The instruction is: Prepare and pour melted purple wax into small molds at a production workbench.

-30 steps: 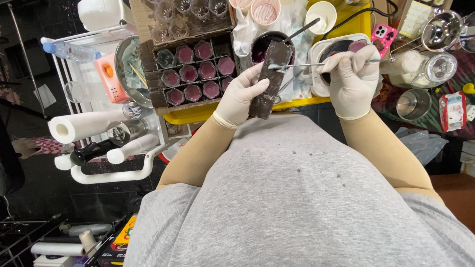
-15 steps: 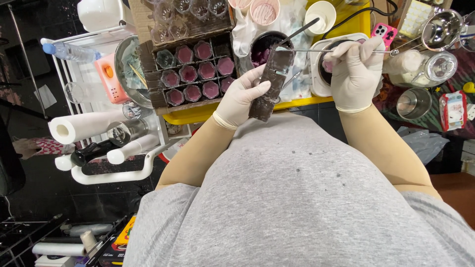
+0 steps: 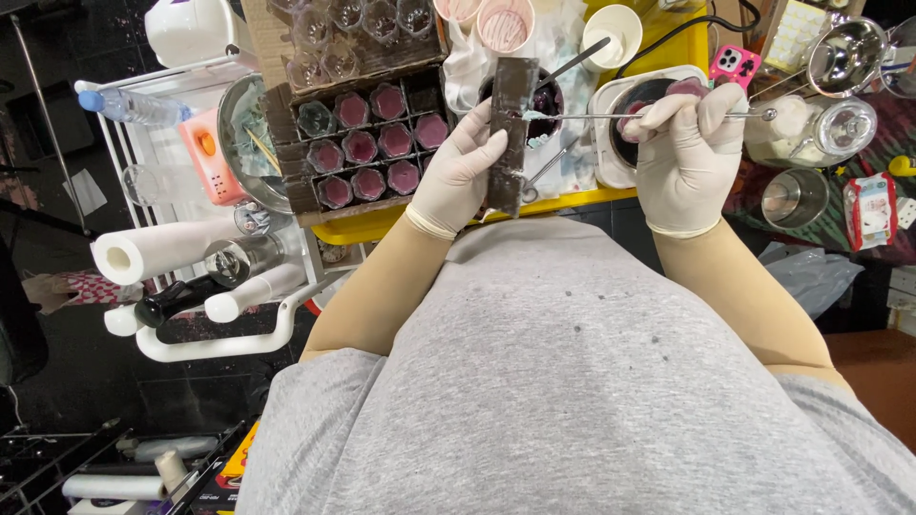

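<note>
1. Dark slab [image 3: 511, 129] stands tilted in the left hand [image 3: 458, 172], fingers wrapped shut around its lower half, above the yellow desk [image 3: 382, 224] edge
2. Right hand [image 3: 682, 143] pinches a thin metal rod [image 3: 630, 115]; its loaded tip touches the slab
3. Risk: a glove slip would probably drop the slab off the desk edge; paste may drip
4. Room is tight: tray of filled cups [image 3: 367, 143] just left, white pot [image 3: 620, 124] just right

dark mould strip [image 3: 512, 133] lifted more upright in left hand [image 3: 461, 172], spoon [image 3: 630, 115] tip drawn onto its upper end
</note>
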